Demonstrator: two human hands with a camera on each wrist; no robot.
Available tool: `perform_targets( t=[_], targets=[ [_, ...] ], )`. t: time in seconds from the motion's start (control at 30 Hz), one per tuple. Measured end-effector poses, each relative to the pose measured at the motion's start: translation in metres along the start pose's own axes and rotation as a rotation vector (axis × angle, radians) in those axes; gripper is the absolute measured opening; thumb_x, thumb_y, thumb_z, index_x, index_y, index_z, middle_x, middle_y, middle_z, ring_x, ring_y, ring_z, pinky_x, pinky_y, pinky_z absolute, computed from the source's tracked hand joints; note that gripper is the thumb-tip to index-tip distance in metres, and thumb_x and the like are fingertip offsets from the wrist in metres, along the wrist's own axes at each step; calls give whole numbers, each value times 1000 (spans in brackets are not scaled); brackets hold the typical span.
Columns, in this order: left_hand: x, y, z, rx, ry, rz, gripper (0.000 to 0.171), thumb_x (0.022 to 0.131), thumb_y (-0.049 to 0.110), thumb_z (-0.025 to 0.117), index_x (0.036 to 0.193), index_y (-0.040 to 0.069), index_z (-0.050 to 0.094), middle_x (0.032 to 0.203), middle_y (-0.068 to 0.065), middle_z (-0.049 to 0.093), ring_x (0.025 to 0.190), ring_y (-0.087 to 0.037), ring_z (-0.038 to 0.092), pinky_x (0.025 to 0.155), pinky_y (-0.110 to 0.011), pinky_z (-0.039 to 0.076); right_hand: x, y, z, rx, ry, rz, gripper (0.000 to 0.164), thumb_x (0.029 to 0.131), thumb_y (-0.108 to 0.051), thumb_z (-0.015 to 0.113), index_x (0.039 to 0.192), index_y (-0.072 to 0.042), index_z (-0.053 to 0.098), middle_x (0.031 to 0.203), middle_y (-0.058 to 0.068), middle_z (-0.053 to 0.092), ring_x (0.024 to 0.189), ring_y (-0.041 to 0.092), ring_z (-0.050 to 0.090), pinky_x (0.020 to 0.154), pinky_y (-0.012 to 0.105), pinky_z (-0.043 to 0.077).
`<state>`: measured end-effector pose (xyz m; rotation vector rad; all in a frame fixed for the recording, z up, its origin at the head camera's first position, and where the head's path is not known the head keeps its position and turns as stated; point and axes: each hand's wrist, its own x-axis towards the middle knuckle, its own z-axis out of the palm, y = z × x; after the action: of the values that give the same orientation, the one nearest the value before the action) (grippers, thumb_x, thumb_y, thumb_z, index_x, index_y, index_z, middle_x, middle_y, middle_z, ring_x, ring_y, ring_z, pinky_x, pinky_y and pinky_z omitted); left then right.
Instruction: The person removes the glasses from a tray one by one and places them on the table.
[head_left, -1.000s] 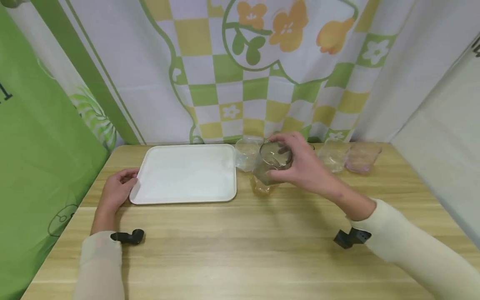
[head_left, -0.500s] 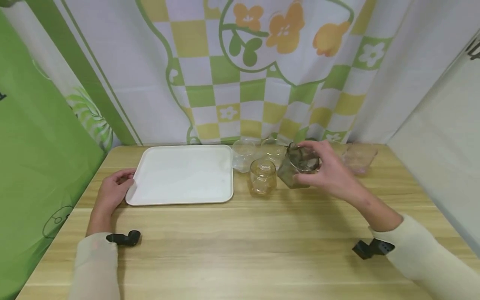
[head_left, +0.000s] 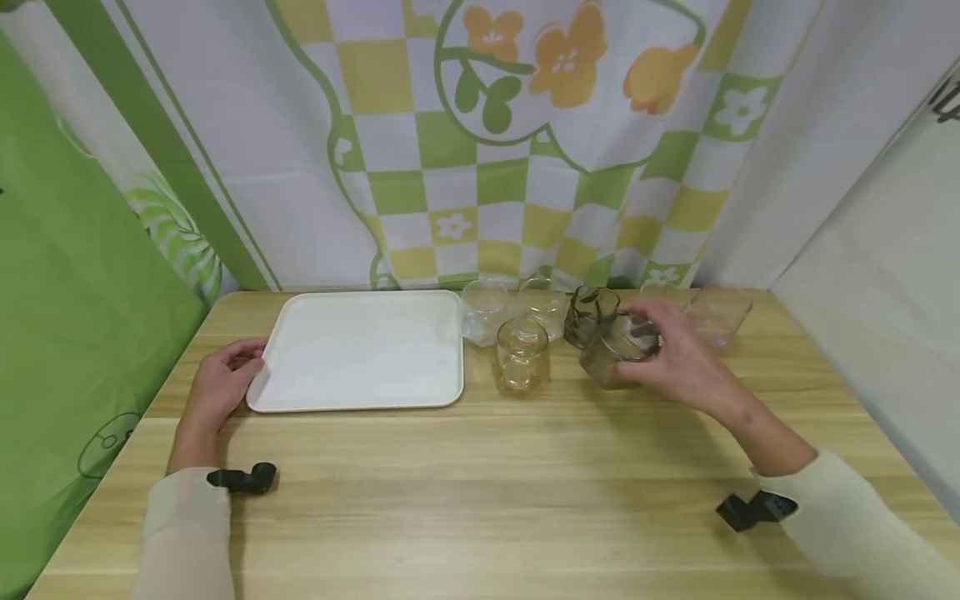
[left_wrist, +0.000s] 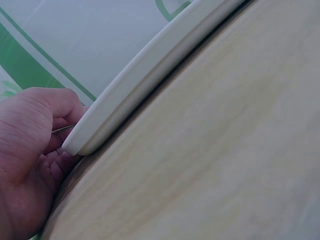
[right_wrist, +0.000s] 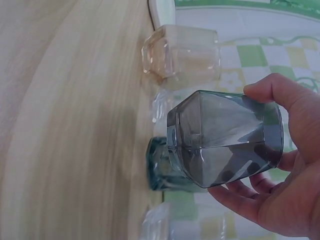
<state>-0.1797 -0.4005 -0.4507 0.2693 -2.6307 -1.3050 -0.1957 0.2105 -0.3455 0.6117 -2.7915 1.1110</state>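
Note:
My right hand holds a smoky grey glass tumbler by its upper sides, between thumb and fingers. In the right wrist view the tumbler is above the table, with nothing visible inside. Behind it in the head view stands a second dark tumbler. To the left is an amber tumbler. My left hand is at the left edge of a white tray. In the left wrist view its fingers pinch the tray's rim, some curled below it.
Two clear tumblers, one next to the tray and one behind the amber one, stand along the back. Another clear glass and a pinkish glass stand at the right. A patterned curtain hangs behind the wooden table.
My right hand has carried the grey tumbler to the right and slightly toward me, uncovering the amber tumbler and then the second dark one. My left hand stays at the tray.

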Motion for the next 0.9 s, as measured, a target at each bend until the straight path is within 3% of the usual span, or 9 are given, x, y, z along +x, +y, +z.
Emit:
perform_targets(
  t=[0.33,0.9],
  targets=[
    [1,-1,1,5,3,-14,38,103,14,57,137,-2,62,119,-18,61,95,-1,53,83,-18,40,0,22,-2,-33,-31,41,74,80,-16,88,141,3,51,134,32,48,113,47,52,85,58,50],
    [0,0,0,1,15,-18,38,103,13,58,136,-3,63,116,-16,61,93,-2,53,82,-18,40,-2,36,-2,-70,-46,102,77,79,-21,88,143,2,52,126,29,50,111,41,49,86,54,45]
  ],
)
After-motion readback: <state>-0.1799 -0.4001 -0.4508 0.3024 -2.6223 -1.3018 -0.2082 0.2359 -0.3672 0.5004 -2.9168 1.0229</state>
